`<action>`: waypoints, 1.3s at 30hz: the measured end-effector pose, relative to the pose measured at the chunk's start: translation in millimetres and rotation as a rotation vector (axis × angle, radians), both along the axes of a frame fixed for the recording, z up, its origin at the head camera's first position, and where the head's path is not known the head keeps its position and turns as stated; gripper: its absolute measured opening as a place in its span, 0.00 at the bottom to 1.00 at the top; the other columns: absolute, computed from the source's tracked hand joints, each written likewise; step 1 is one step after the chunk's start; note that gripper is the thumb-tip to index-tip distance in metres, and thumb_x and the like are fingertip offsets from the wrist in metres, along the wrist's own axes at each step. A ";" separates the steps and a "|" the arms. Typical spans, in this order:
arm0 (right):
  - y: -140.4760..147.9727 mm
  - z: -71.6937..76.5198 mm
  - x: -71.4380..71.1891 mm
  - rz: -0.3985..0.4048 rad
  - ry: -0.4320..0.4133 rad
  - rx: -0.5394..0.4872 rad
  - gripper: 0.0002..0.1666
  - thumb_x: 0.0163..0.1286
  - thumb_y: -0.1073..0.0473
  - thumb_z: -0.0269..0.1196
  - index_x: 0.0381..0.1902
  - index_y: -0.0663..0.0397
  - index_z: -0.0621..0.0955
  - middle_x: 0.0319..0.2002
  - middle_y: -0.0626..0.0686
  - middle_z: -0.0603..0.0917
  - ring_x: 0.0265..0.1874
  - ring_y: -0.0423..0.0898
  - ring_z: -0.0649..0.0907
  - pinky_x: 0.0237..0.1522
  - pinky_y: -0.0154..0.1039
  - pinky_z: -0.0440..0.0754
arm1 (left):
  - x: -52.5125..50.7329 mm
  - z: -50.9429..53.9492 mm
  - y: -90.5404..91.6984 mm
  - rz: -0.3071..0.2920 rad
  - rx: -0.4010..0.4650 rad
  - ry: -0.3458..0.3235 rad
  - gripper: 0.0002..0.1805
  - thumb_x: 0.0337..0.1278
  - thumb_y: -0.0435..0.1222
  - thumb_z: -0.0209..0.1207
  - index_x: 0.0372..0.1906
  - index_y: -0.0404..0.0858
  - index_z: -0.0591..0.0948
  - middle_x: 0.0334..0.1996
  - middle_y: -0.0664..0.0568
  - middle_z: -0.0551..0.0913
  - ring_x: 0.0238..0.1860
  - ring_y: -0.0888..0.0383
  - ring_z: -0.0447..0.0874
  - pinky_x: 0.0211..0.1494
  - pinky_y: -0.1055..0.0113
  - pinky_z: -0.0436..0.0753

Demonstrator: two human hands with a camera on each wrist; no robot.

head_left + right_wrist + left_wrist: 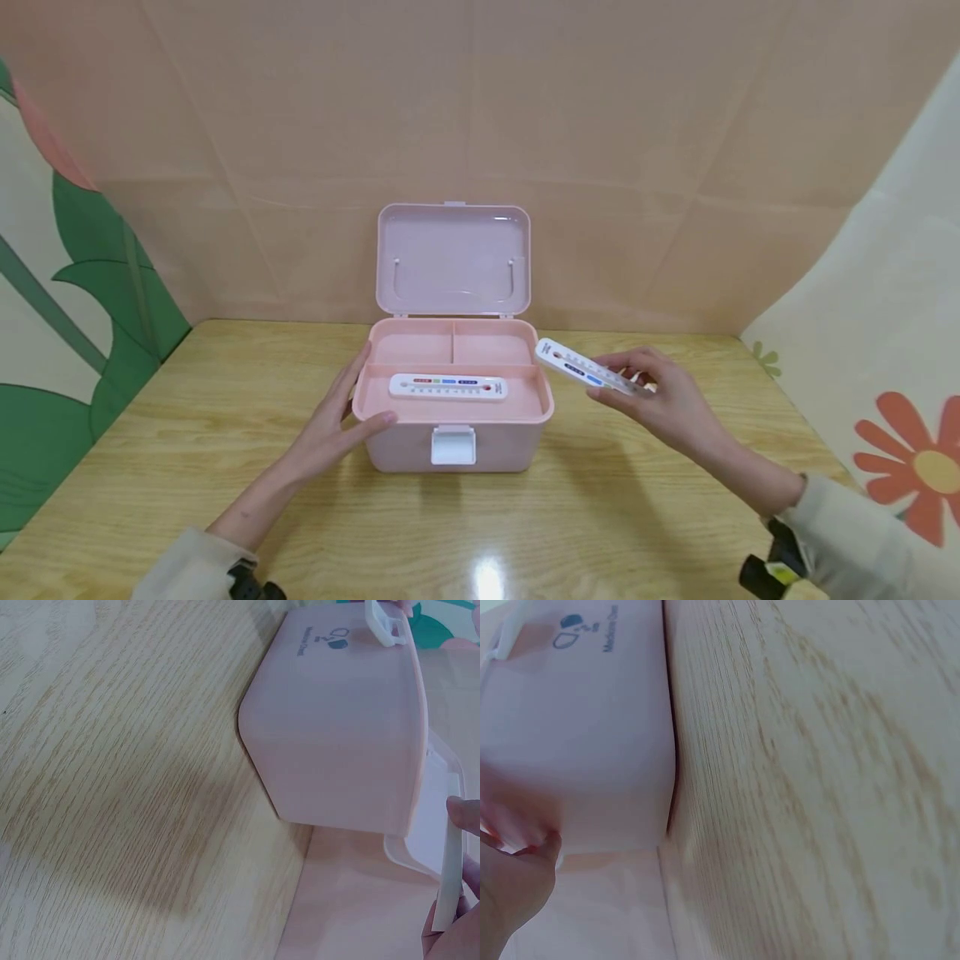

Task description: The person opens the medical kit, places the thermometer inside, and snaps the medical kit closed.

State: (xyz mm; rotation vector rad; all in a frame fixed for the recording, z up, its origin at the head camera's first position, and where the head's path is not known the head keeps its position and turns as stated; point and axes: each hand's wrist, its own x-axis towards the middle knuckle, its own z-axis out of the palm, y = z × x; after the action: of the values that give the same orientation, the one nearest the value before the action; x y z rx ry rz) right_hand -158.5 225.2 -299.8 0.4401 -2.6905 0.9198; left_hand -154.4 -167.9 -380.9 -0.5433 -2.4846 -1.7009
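A pink box (495, 450) with its lid (453, 258) raised stands on the table. In its top tray (382, 408) lies a white thermometer strip (447, 387) with a coloured scale. My left hand (330, 433) rests on the box's left side, thumb over the front rim; the left wrist view has that hand (514, 889) at the box's side. My right hand (671, 404) pinches a second white thermometer (581, 367), tilted, its far end by the tray's right rim. In the right wrist view this thermometer (450, 862) shows edge-on between thumb and fingers.
The wooden table (465, 533) extends around the box. Behind it hangs a plain pinkish cloth (637, 167). Printed cloth with green leaves (105, 292) is at the left, and one with a red flower (933, 471) at the right. A white latch (453, 447) is on the box's front.
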 end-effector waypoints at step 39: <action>-30.6 9.1 -7.4 0.181 -0.048 -0.039 0.19 0.55 0.55 0.73 0.46 0.51 0.86 0.37 0.49 0.82 0.34 0.44 0.75 0.33 0.33 0.74 | -1.4 0.5 3.4 -0.006 0.019 0.012 0.48 0.59 0.37 0.61 0.77 0.52 0.45 0.76 0.43 0.46 0.72 0.42 0.52 0.68 0.38 0.61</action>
State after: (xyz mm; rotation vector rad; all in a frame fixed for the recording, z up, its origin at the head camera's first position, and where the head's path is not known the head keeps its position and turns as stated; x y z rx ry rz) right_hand -165.9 194.6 -290.7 0.6701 -2.7049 1.0419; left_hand -155.8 -164.5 -380.3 -0.5577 -2.4585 -1.7157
